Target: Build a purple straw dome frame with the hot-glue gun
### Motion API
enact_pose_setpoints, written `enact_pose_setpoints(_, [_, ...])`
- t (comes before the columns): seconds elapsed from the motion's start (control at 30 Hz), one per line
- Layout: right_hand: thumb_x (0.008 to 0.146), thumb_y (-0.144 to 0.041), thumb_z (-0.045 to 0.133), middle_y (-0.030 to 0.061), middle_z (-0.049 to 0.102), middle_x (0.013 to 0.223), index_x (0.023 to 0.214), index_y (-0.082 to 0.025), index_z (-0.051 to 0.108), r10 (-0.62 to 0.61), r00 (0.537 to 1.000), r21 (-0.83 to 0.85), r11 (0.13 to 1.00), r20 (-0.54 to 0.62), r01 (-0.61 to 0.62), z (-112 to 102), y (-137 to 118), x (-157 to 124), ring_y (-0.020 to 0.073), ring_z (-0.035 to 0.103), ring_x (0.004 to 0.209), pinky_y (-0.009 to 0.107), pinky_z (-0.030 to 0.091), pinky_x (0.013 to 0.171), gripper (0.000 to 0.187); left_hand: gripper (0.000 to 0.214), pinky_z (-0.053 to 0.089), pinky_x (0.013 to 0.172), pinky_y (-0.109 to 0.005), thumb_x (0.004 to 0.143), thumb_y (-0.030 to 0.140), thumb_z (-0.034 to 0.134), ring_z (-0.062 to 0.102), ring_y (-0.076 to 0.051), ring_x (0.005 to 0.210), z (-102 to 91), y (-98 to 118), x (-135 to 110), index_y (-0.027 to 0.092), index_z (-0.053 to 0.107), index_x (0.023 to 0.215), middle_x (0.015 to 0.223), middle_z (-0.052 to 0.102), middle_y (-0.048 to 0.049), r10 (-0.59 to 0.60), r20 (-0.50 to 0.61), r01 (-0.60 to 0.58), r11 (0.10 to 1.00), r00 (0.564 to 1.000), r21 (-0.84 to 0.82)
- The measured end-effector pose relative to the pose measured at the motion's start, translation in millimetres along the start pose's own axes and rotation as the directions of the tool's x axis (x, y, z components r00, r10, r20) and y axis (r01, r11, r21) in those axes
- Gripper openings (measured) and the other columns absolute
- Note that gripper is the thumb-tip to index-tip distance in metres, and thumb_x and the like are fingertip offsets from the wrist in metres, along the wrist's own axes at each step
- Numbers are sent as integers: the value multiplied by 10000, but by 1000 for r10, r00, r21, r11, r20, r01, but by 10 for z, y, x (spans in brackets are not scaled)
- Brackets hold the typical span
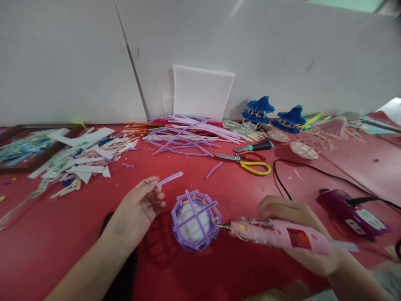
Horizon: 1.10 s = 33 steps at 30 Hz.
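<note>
My left hand (141, 207) pinches a short purple straw piece (169, 179) between thumb and fingers, just left of a round purple straw cage (195, 220) with a white ball inside, resting on the red table (94, 234). My right hand (296, 228) grips a pink glue gun (278, 235). Its metal nozzle touches the cage's right side.
A pile of purple and coloured straws (184, 136) lies at the back centre, with yellow-handled scissors (250, 162) and a green-handled knife (255, 146) to the right. White scraps (81, 154) sit left. A purple power strip (354, 211) and black cable (282, 184) lie right. Blue tasselled models (260, 109) stand by the wall.
</note>
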State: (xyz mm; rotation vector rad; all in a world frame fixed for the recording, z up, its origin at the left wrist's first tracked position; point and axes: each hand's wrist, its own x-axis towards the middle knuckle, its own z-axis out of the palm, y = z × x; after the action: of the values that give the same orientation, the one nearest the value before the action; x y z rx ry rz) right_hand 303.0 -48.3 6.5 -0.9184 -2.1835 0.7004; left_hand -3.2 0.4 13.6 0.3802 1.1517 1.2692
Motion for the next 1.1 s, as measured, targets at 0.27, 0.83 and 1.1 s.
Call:
enact_pose_setpoints(0.27, [772, -259, 536, 75, 697, 816, 1010, -229, 599, 100, 966, -267, 950, -239, -165, 12, 266, -212, 207, 669, 653, 282, 509, 554, 248, 93, 489, 474, -176, 764, 96, 596, 552, -100, 519, -27, -39, 0, 179, 622, 731, 557, 595, 25, 74, 33, -77, 990, 997, 121])
enact_pose_setpoints(0.83, [807, -128, 595, 52, 647, 860, 988, -202, 567, -52, 958, -417, 906, -282, -73, 242, -211, 38, 205, 592, 829, 346, 476, 766, 198, 100, 482, 564, -169, 794, 291, 663, 594, -88, 610, -93, -164, -121, 215, 605, 821, 718, 629, 39, 265, 460, -505, 667, 848, 547])
enact_pose_setpoints(1.1, [839, -237, 662, 35, 679, 834, 880, -199, 659, 8, 982, -243, 969, -190, -55, 479, -406, 364, 186, 600, 795, 352, 453, 768, 56, 35, 459, 519, -131, 767, 218, 658, 584, -69, 579, -77, -136, -191, 220, 631, 790, 696, 637, 46, 365, 476, -592, 604, 800, 533])
